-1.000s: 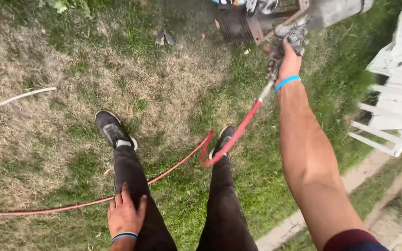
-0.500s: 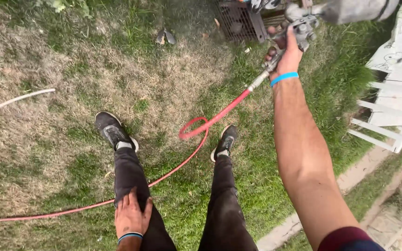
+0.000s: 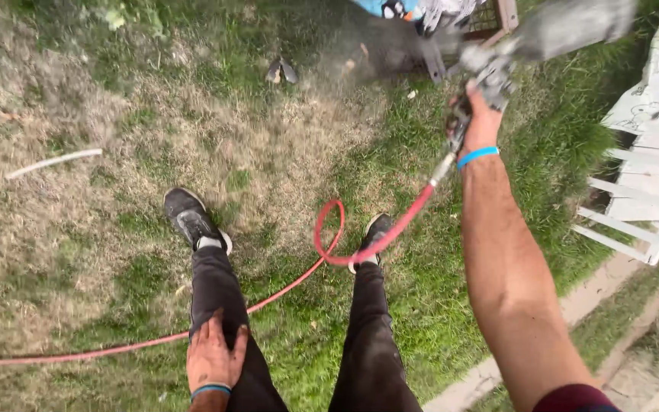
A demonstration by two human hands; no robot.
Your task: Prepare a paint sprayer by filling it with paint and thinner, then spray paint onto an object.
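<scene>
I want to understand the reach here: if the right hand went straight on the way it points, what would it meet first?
Probably the dark wire crate on the grass: the right hand, gripping the spray gun, points toward it. Depth is unclear.

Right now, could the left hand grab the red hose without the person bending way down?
Probably yes. The left hand rests on the left thigh, and the red hose runs just beside that leg over the grass, nothing in between. The right hand holds the spray gun.

Right hand (image 3: 482, 122) clasps what looks like a spray gun (image 3: 490, 72) fed by a red hose (image 3: 329, 252).
</scene>
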